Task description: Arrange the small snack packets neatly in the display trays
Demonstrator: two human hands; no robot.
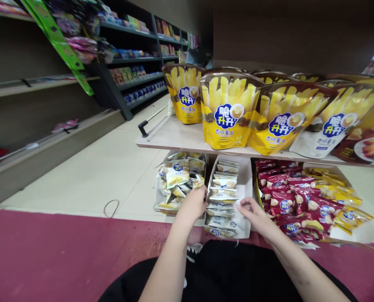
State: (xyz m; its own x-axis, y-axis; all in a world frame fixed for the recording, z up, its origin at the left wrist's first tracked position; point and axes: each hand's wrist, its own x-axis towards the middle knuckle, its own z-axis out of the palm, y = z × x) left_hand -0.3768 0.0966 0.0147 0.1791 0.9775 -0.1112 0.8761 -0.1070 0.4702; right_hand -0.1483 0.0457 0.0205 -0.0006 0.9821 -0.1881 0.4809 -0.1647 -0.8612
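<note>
In the middle, a narrow white box (245, 180) holds a row of small white-and-yellow snack packets (223, 183) standing on edge. My left hand (195, 202) is at this box's left wall, fingers curled and partly hidden, so what they hold cannot be made out. From the right, my right hand (252, 213) reaches over the box; its thumb and fingers are pinched together at the edge of a snack packet (220, 212) in the row. Left of it, another white box (159, 193) is heaped with loose packets of a similar look (177, 173).
Large yellow pouches of potato snacks (226, 113) stand on a low shelf board (174, 138) above the boxes. Red packets (287, 203) and yellow packets (352, 218) fill boxes at right. A black-ended metal rod (143, 129) projects from the shelf. Stocked shelving (133, 58) stands behind.
</note>
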